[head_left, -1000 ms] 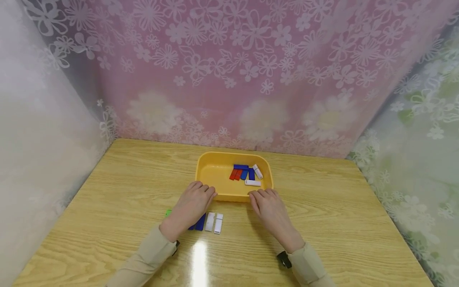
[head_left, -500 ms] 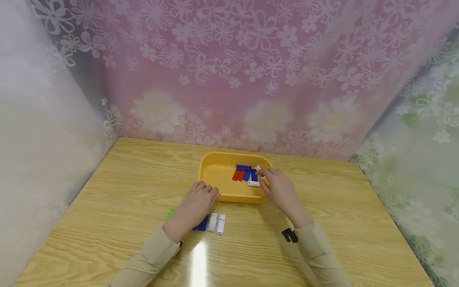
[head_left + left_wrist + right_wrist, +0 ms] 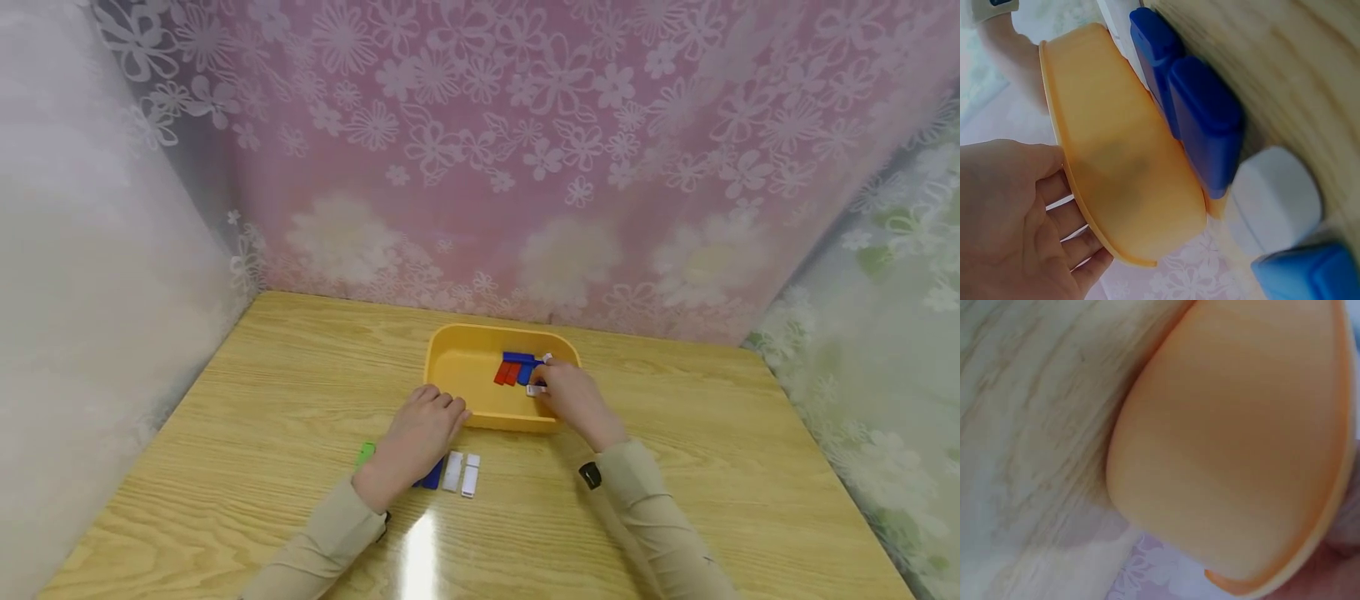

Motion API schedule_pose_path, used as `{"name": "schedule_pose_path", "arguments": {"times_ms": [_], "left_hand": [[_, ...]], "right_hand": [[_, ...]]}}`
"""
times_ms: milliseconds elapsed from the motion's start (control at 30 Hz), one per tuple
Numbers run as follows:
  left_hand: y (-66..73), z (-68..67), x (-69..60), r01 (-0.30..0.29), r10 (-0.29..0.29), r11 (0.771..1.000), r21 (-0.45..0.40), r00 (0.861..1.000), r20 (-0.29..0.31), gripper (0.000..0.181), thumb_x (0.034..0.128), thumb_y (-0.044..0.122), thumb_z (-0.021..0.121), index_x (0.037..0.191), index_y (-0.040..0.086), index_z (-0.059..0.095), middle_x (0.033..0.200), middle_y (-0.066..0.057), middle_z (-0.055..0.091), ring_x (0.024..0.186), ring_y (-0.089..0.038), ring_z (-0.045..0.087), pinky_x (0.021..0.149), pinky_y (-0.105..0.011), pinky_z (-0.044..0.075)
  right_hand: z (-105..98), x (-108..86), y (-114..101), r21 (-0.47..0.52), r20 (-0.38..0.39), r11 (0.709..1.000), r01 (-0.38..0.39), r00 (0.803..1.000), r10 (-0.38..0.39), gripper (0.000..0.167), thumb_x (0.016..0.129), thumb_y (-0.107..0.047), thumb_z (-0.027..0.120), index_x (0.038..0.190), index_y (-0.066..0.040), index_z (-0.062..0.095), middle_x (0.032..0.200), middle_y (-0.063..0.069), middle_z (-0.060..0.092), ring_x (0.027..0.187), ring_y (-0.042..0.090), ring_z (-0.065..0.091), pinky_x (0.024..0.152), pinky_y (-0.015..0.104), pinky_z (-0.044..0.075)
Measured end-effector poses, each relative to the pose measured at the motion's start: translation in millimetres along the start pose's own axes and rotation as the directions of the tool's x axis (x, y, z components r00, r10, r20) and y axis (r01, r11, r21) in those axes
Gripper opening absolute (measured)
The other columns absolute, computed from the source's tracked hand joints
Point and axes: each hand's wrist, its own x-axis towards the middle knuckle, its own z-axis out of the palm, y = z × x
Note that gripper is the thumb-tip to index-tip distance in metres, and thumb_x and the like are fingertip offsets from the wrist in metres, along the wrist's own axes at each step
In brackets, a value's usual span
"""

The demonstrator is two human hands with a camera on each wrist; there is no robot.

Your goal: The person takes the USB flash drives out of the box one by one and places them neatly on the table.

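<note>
A yellow tray (image 3: 459, 379) holds red (image 3: 508, 372), blue (image 3: 518, 357) and white (image 3: 536, 390) flat pieces in its right half. My left hand (image 3: 416, 437) grips the tray's near rim at the left; in the left wrist view, the fingers of that hand (image 3: 1029, 212) curl over the edge of the tray (image 3: 1122, 156). Inside the tray at the right, my right hand (image 3: 576, 402) has its fingertips down at the blue and white pieces, and whether it pinches one is hidden. The right wrist view shows the tray's outer wall (image 3: 1222, 425) and part of the hand (image 3: 1329, 569).
In front of the tray, a row on the wooden table (image 3: 675, 467) has a green piece (image 3: 365, 452), blue ones (image 3: 432, 477) partly behind my left wrist, and two white ones (image 3: 452, 471). A pink flowered curtain (image 3: 480, 183) hangs behind the table.
My right hand has left the tray's near rim and reached inside, over the pieces at the right, then shifted slightly left. The left hand has stayed on the rim.
</note>
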Motion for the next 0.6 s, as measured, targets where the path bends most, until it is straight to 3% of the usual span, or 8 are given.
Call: {"name": "schedule_pose_path", "arguments": {"times_ms": [333, 467, 600], "left_hand": [[3.3, -0.6, -0.5, -0.006, 0.006, 1.000, 0.020, 0.999, -0.041, 0.025, 0.1025, 0.025, 0.062, 0.081, 0.012, 0.062, 0.075, -0.001, 0.065, 0.077, -0.021, 0.058, 0.086, -0.036, 0.050], [3.5, -1.3, -0.5, 0.005, -0.005, 1.000, 0.020, 0.999, -0.039, 0.026, 0.1028, 0.025, 0.061, 0.080, 0.012, 0.061, 0.074, -0.001, 0.065, 0.077, -0.021, 0.057, 0.087, -0.036, 0.050], [3.1, -1.5, -0.4, 0.017, -0.017, 1.000, 0.018, 1.000, -0.025, 0.027, 0.1033, 0.026, 0.060, 0.080, 0.012, 0.061, 0.074, -0.001, 0.064, 0.077, -0.021, 0.057, 0.088, -0.036, 0.049]], "right_hand": [[6.0, 3.7, 3.3, -0.016, -0.003, 1.000, -0.001, 1.000, 0.001, 0.013, 0.089, -0.018, 0.079, 0.090, -0.006, 0.075, 0.098, 0.014, 0.071, 0.104, 0.034, 0.068, 0.076, 0.043, 0.058], [6.0, 4.4, 3.4, -0.001, -0.004, 1.000, -0.004, 1.000, 0.004, 0.016, 0.089, -0.017, 0.080, 0.093, -0.004, 0.072, 0.091, 0.010, 0.068, 0.084, 0.027, 0.067, 0.068, 0.040, 0.056], [5.8, 5.2, 3.3, 0.028, 0.003, 1.000, 0.000, 1.000, -0.001, 0.019, 0.089, -0.016, 0.080, 0.090, -0.007, 0.064, 0.079, 0.004, 0.060, 0.067, 0.019, 0.053, 0.060, 0.034, 0.047]]}}
